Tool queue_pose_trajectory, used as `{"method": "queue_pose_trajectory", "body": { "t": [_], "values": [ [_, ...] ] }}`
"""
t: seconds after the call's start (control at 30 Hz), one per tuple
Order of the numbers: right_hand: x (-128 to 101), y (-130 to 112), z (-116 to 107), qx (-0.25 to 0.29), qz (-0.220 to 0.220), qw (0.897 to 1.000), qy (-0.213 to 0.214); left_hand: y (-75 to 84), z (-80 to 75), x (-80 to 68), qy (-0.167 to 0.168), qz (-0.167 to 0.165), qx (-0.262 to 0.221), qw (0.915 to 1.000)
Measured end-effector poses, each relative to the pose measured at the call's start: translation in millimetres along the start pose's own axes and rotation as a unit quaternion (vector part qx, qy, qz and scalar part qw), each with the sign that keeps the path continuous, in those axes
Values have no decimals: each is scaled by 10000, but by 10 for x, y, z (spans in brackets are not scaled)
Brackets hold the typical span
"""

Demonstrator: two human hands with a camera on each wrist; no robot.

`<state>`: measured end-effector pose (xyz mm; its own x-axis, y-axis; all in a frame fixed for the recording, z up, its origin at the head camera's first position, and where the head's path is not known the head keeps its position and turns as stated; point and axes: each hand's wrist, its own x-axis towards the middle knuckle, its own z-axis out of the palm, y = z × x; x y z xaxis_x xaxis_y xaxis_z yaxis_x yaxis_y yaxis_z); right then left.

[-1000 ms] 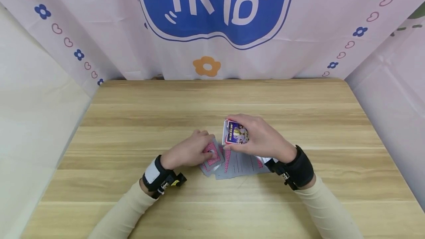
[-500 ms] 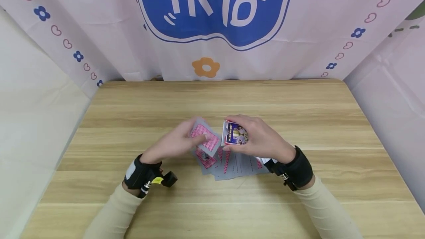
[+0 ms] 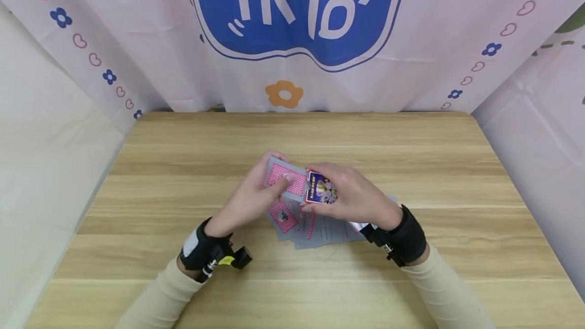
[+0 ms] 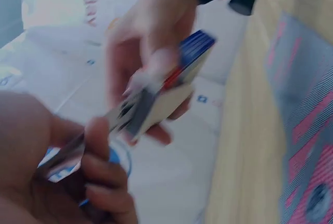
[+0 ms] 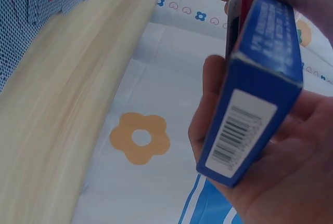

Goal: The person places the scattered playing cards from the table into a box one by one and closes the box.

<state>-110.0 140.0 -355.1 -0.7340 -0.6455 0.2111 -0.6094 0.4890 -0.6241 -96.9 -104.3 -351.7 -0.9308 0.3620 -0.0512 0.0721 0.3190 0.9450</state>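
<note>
My left hand [image 3: 244, 202] holds playing cards [image 3: 277, 170] with pink patterned backs, thumb lying across the top. Gripped in my right hand [image 3: 363, 194] is a small card box [image 3: 321, 188], its printed face up. The cards' right edge meets the box's left end, above the table. In the right wrist view, the blue box [image 5: 255, 73] shows a barcode on its bottom end, with fingers on both sides. Below both hands, more playing cards [image 3: 329, 231] lie spread face down on the table, partly hidden by the right hand and wrist.
The wooden table [image 3: 292, 288] extends around the hands. Behind it hangs a white curtain [image 3: 388, 80] with a blue emblem and flowers. Each wrist wears a black strap, the left strap [image 3: 207, 250] with a camera sticking out over the table.
My left hand has lifted cards off the spread, turned them and brought them up against the box. The right hand with the box has shifted only slightly.
</note>
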Motion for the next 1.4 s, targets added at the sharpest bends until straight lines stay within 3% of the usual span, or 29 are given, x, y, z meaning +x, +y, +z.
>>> {"method": "queue_pose_trajectory", "body": {
  "t": [0.1,0.23,0.5,0.63,0.77,1.03,1.23,1.3,1.4],
  "values": [
    [-5,-4,20,2,-92,9999,102,-28,165,-10,137,117,-25,9998],
    [-3,-14,32,36,-223,9997,106,-45,299,-20,71,163,116,9998],
    [-30,1,-4,128,-53,9996,232,-33,126,-25,156,-193,48,9997],
    [-35,19,-17,94,-1,9996,250,-35,63,-2,300,-235,254,9990],
    [-16,30,-23,34,-40,9995,296,-41,92,19,492,-150,199,9985],
    [6,26,40,140,-187,9997,-9,-106,286,47,84,-2,215,9997],
    [31,27,46,172,-154,9997,-7,-138,227,85,47,-132,133,9998],
    [34,28,45,185,-75,9998,-13,-150,162,92,137,-169,343,9992],
    [22,29,46,103,91,9999,-40,-219,66,97,107,-270,1399,9897]
  ]
}}
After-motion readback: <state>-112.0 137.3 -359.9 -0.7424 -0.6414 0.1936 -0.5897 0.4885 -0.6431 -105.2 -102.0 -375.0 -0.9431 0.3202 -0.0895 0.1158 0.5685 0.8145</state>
